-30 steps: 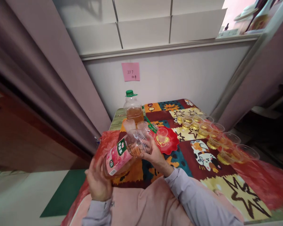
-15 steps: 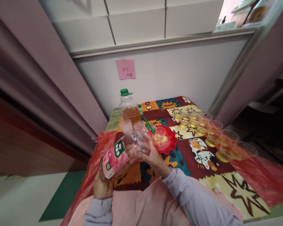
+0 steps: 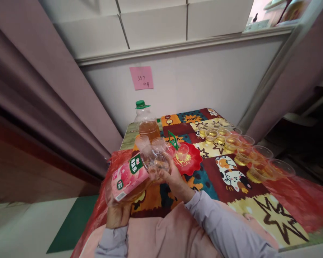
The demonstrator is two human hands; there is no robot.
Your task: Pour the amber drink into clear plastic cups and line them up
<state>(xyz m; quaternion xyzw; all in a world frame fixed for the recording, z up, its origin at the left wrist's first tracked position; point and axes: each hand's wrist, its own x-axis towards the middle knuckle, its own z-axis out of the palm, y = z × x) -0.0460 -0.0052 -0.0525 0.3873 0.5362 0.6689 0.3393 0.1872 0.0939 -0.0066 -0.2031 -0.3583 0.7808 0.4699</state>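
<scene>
Both my hands hold a large clear juice bottle (image 3: 130, 176) with a pink label, tilted so its mouth points away to the right. My left hand (image 3: 118, 214) supports its base from below. Wrapped round the bottle's upper part is my right hand (image 3: 176, 181). A green carry handle (image 3: 173, 140) sticks up at the bottle's neck. Just beyond the mouth, a small clear plastic cup (image 3: 182, 152) stands on a red scalloped plate (image 3: 195, 165). Whether liquid is flowing into it I cannot tell.
A second large bottle (image 3: 148, 129) of amber juice, green-capped, stands at the back left. Several clear cups (image 3: 233, 144) of yellow liquid line the right side. More clear cups (image 3: 142, 142) stand behind my bottle. The patterned mat (image 3: 204, 184) and red plastic sheet (image 3: 298, 200) cover the table.
The bottle's base has shifted slightly left and toward me, with my left hand under it. Its green handle has swung more upright. My right hand keeps its hold.
</scene>
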